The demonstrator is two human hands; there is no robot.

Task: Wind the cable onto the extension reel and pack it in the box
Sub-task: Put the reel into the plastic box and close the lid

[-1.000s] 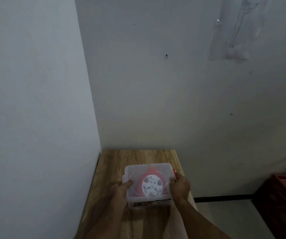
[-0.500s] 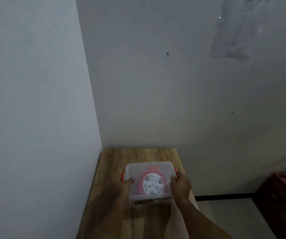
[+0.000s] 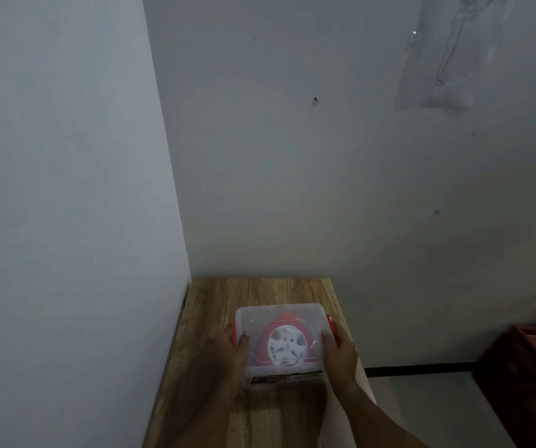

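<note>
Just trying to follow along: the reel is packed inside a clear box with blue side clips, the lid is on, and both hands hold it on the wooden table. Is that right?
Nearly. The side clips are red, not blue, as the head view shows. The rest holds: the reel sits inside the clear box under its lid, and the left hand and right hand hold it on the wooden table.

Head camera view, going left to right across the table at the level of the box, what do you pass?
Left hand → left red latch → extension reel inside the clear box → right red latch → right hand → dark red furniture beyond the wooden table.
</note>
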